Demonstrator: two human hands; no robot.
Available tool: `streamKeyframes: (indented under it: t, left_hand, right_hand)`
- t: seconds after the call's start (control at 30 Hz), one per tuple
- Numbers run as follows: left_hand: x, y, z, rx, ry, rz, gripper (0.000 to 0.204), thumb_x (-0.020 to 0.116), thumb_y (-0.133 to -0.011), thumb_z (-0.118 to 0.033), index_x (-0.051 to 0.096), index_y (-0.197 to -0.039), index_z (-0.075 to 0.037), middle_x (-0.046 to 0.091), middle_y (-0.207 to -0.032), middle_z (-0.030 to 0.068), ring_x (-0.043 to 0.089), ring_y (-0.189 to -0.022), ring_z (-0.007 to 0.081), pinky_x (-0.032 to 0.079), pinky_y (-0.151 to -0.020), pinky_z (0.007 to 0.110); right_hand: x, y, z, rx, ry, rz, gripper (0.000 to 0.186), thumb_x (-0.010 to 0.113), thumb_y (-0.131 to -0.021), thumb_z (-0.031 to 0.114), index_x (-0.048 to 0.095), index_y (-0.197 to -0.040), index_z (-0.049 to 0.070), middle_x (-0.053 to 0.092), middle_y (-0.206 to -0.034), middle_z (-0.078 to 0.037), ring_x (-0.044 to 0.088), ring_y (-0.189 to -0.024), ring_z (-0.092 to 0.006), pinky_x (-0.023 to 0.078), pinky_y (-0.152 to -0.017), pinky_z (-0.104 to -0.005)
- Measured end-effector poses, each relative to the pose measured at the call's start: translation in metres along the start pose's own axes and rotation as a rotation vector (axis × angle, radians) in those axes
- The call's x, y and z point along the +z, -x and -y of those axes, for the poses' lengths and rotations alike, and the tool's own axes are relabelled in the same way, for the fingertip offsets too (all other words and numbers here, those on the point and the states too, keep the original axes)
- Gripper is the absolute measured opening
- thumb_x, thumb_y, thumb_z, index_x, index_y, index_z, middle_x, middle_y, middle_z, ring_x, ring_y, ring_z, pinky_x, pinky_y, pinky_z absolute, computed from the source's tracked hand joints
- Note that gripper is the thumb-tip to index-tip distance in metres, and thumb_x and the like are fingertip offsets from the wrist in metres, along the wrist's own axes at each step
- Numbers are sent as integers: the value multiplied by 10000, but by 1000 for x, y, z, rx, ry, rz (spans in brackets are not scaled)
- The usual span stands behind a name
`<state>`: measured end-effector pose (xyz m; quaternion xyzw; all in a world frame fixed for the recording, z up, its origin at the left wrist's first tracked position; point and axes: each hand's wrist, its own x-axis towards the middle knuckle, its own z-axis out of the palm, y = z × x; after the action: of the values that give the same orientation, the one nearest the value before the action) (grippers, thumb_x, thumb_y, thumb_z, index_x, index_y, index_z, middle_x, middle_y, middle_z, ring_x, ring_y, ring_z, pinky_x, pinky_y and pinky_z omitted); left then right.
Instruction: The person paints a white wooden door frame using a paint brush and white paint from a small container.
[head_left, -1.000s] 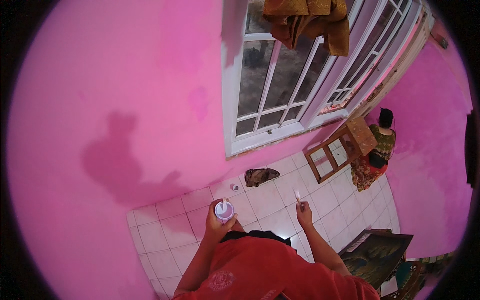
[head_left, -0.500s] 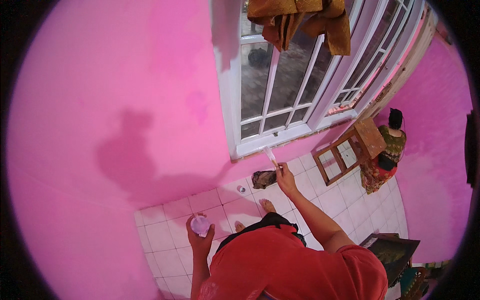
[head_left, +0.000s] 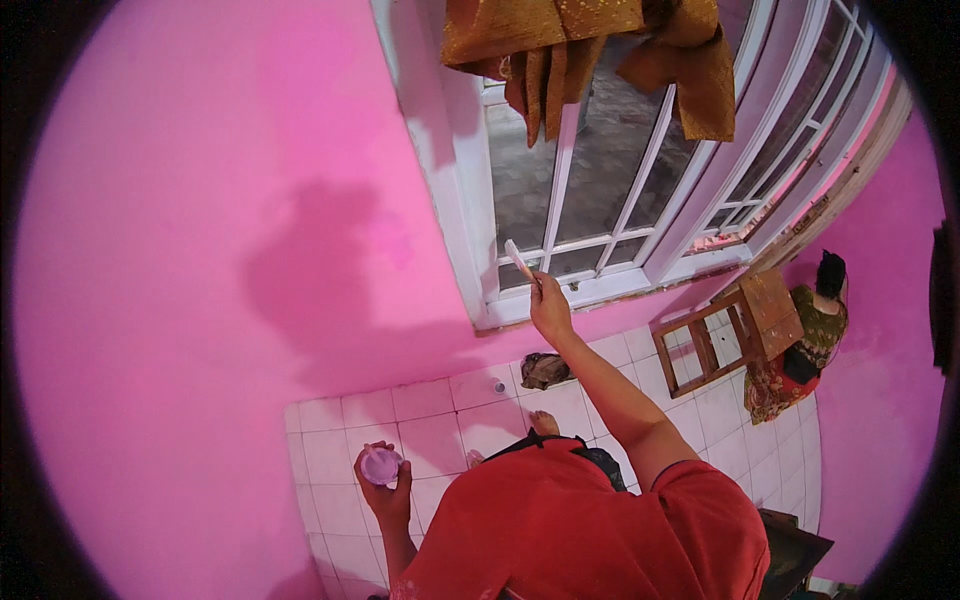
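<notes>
My right hand grips a paintbrush by its handle, fingers closed round it. Its pale, paint-coated bristles point up and left, in front of the lower left part of the white window frame. Whether the bristles touch the frame, I cannot tell. Lower down on the left, my left hand is wrapped round a small clear cup with pale purple paint in it. Pink wall lies left of the window and below its sill.
Brown-gold curtain fabric hangs over the window's top. On the white tiled floor lie a crumpled dark bag and a small round container. To the right, a wooden stool lies tipped beside another person. A dark object stands lower right.
My right hand has raised the paintbrush from below the sill to the front of the lower window frame. The view has shifted a little. The cup stays in my left hand.
</notes>
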<state>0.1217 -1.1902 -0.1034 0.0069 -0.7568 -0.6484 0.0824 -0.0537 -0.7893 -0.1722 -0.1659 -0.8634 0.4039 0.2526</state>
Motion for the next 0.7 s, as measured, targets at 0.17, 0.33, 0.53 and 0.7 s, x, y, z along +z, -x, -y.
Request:
streamKeyframes:
  t: [0.17, 0.33, 0.53, 0.7]
  left_hand:
    - [33, 0, -26, -16, 29, -48, 659, 735, -783, 45, 401, -1345, -34, 559, -1247, 130, 571, -1152, 241, 491, -944, 379]
    - [53, 8, -33, -4, -20, -78, 647, 736, -786, 38, 407, -1339, -35, 559, -1244, 129, 570, -1152, 244, 491, -943, 382]
    - [73, 16, -39, -29, -42, -100, 641, 741, -787, 27, 408, -1332, -29, 556, -1245, 130, 572, -1149, 247, 486, -949, 380]
    - [86, 16, -44, -52, -24, -120, 646, 746, -784, 22, 407, -1331, -25, 558, -1242, 131, 573, -1150, 248, 481, -958, 381]
  right_hand:
    - [1, -28, 0, -122, 50, -28, 248, 512, -997, 156, 550, -1194, 10, 611, -1091, -219, 617, -938, -411, 499, -804, -473]
    - [-3, -45, 8, -141, 8, 3, 243, 520, -990, 134, 544, -1210, 32, 600, -1071, -203, 613, -940, -412, 503, -780, -475]
    - [-5, -61, 13, -221, -21, -9, 247, 518, -985, 102, 534, -1223, 40, 586, -1065, -195, 607, -923, -419, 505, -761, -474]
    - [1, -64, 1, -228, -10, 1, 251, 508, -991, 112, 529, -1230, 40, 581, -1069, -209, 603, -927, -427, 505, -766, -478]
